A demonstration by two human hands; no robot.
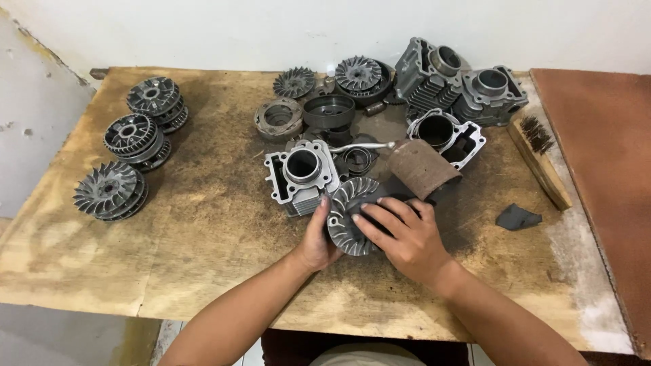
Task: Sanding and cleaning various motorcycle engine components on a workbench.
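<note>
A grey finned metal pulley disc (347, 207) stands on edge near the middle of the wooden table (203, 224). My left hand (315, 240) grips its left rim from behind. My right hand (403, 234) presses flat on its face, fingers spread, over a dark piece that looks like sandpaper or cloth. A curled brown sheet of sandpaper (422, 168) lies just behind my right hand. An engine cylinder block (302, 173) sits directly behind the disc.
Three finned pulley assemblies (129, 139) line the table's left side. More discs, rings and cylinder blocks (461, 85) crowd the back. A wire brush (539, 159) lies along the right edge, a dark scrap (517, 217) beside it.
</note>
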